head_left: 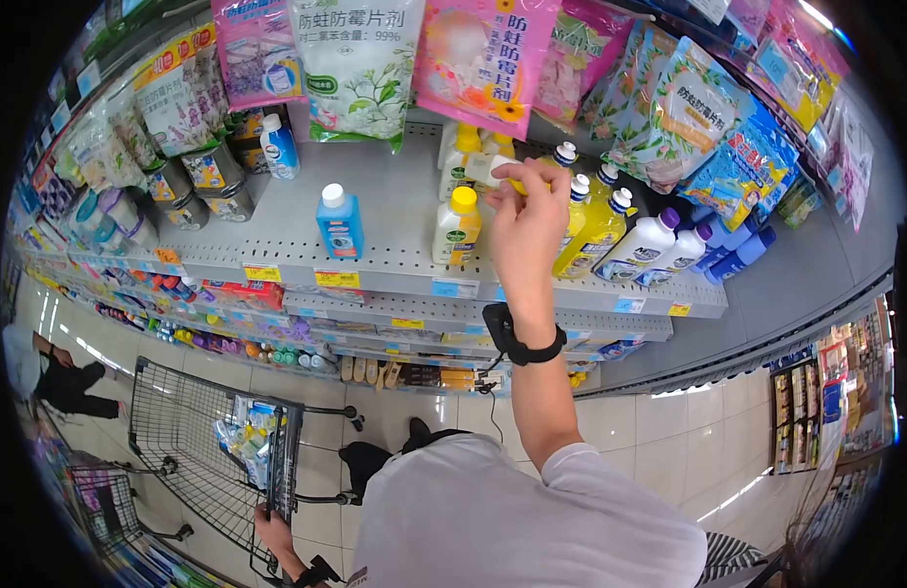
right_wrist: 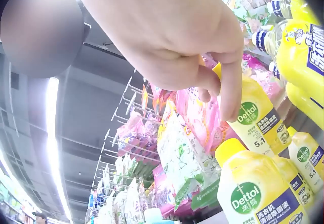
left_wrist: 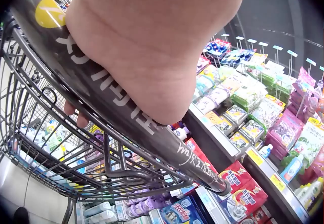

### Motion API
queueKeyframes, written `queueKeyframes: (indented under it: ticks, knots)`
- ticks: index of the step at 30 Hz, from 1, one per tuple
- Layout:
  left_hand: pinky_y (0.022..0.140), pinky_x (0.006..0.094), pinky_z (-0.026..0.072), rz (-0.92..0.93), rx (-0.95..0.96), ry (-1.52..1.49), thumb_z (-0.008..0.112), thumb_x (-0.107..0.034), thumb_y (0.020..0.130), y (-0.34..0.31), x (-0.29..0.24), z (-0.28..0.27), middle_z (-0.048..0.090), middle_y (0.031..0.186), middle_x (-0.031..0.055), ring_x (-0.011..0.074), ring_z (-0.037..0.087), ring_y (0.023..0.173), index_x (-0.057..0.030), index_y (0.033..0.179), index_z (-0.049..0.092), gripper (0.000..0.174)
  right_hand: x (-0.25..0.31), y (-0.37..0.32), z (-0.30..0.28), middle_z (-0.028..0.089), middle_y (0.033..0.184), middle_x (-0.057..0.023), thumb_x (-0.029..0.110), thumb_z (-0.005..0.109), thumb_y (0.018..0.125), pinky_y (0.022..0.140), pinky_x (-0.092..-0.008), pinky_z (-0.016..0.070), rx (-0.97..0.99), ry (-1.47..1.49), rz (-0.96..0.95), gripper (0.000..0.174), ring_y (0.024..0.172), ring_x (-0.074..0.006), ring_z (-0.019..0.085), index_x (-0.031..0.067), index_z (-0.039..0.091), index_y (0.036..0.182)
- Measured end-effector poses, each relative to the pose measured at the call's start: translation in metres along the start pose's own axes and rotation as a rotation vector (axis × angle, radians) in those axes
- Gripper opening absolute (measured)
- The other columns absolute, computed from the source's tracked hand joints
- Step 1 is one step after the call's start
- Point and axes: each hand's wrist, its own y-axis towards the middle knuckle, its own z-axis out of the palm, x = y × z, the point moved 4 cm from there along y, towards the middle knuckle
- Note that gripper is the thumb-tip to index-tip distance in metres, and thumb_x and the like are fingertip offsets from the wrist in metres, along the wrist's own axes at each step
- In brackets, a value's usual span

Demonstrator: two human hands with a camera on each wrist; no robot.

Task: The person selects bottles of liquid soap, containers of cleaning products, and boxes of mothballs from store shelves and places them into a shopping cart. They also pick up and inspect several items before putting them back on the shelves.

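My right hand reaches over the shelf and grips a yellow-and-white Dettol bottle by its cap end. The fingers curl round its top, and the bottle leans at a tilt in the head view. Right beside it, another Dettol bottle with a yellow cap stands at the shelf front; more of the same kind stand behind. Down at the left, my left hand holds the handle of a shopping cart, its fingertips showing below the bar in the left wrist view.
A blue bottle stands left on the shelf. To the right are yellow bottles and white bottles with purple caps. Hanging bags crowd above. Packaged goods lie in the cart. Another person is at far left.
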Motion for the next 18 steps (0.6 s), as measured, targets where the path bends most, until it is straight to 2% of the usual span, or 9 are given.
queueKeyframes:
  ticks: [4,6,8,10,11,14,16,17,18]
  knots:
    - [0.089,0.0455,0.0490,0.097,-0.039,0.110,0.054,-0.009,0.084,0.000,-0.007,-0.002,0.069,0.102,0.0249,0.0407,0.065,0.096,0.0046,0.110,0.065,0.031,0.014,-0.018,-0.016,0.053,0.120,-0.0194,-0.018,0.057,0.086,0.072,-0.0319,0.0619,-0.034,0.023,-0.032,0.026,0.092,-0.0284,0.071,0.0013,0.070,0.098]
    - [0.091,0.0469,0.0485,0.061,-0.009,0.101,0.054,-0.010,0.084,0.000,-0.007,-0.003,0.069,0.104,0.0259,0.0427,0.065,0.099,0.0049,0.110,0.065,0.032,0.016,-0.027,-0.027,0.051,0.123,-0.0185,-0.016,0.058,0.089,0.074,-0.0304,0.0637,-0.035,0.004,-0.089,0.022,0.091,-0.0258,0.073,-0.0005,0.069,0.098]
    - [0.090,0.0450,0.0489,0.048,0.046,0.066,0.053,-0.003,0.082,0.001,-0.004,-0.002,0.066,0.107,0.0267,0.0424,0.064,0.097,0.0066,0.113,0.062,0.034,0.023,-0.040,-0.036,0.049,0.127,-0.0176,-0.015,0.058,0.092,0.076,-0.0290,0.0655,-0.033,-0.014,-0.148,0.018,0.090,-0.0233,0.074,-0.0022,0.069,0.099]
    - [0.090,0.0449,0.0487,0.052,0.049,0.056,0.053,-0.003,0.081,0.003,-0.005,0.000,0.066,0.105,0.0259,0.0416,0.063,0.096,0.0067,0.113,0.062,0.034,0.039,-0.056,-0.045,0.056,0.120,-0.0198,-0.019,0.062,0.080,0.074,-0.0299,0.0608,-0.161,-0.006,-0.279,0.028,0.095,-0.0283,0.070,0.0031,0.072,0.093]
    - [0.089,0.0448,0.0485,0.049,0.048,0.046,0.053,-0.002,0.081,0.003,-0.004,0.000,0.066,0.103,0.0252,0.0407,0.063,0.095,0.0068,0.112,0.062,0.034,0.043,-0.062,-0.047,0.056,0.120,-0.0198,-0.019,0.062,0.080,0.074,-0.0299,0.0608,-0.158,-0.003,-0.279,0.028,0.095,-0.0283,0.070,0.0031,0.072,0.093]
    - [0.091,0.0452,0.0486,0.026,0.044,0.049,0.054,-0.003,0.082,0.005,0.003,-0.002,0.067,0.105,0.0256,0.0413,0.064,0.098,0.0070,0.112,0.062,0.033,0.067,-0.080,-0.047,0.048,0.131,-0.0207,-0.019,0.057,0.089,0.072,-0.0385,0.0691,-0.161,0.063,-0.430,0.022,0.101,-0.0355,0.071,0.0005,0.066,0.094]
    - [0.095,0.0460,0.0488,0.083,0.013,0.075,0.056,-0.005,0.084,0.002,0.004,-0.001,0.068,0.111,0.0275,0.0433,0.065,0.104,0.0063,0.114,0.063,0.033,0.087,-0.091,-0.040,0.046,0.133,-0.0212,-0.020,0.053,0.088,0.070,-0.0413,0.0697,-0.126,0.306,-0.557,0.023,0.100,-0.0417,0.070,0.0006,0.062,0.094]
    - [0.096,0.0466,0.0491,0.091,-0.027,0.109,0.057,-0.007,0.085,0.004,0.016,0.006,0.068,0.112,0.0279,0.0439,0.065,0.106,0.0058,0.116,0.064,0.034,0.089,-0.101,-0.029,0.045,0.135,-0.0217,-0.021,0.053,0.087,0.070,-0.0411,0.0699,-0.071,0.428,-0.533,0.025,0.097,-0.0434,0.071,0.0015,0.061,0.096]
    - [0.096,0.0471,0.0493,0.084,-0.076,0.147,0.058,-0.009,0.086,-0.003,-0.006,-0.002,0.069,0.114,0.0284,0.0445,0.065,0.109,0.0052,0.117,0.064,0.035,0.094,-0.112,-0.021,0.045,0.135,-0.0217,-0.021,0.053,0.087,0.070,-0.0411,0.0699,-0.029,0.497,-0.515,0.025,0.097,-0.0434,0.071,0.0015,0.061,0.096]
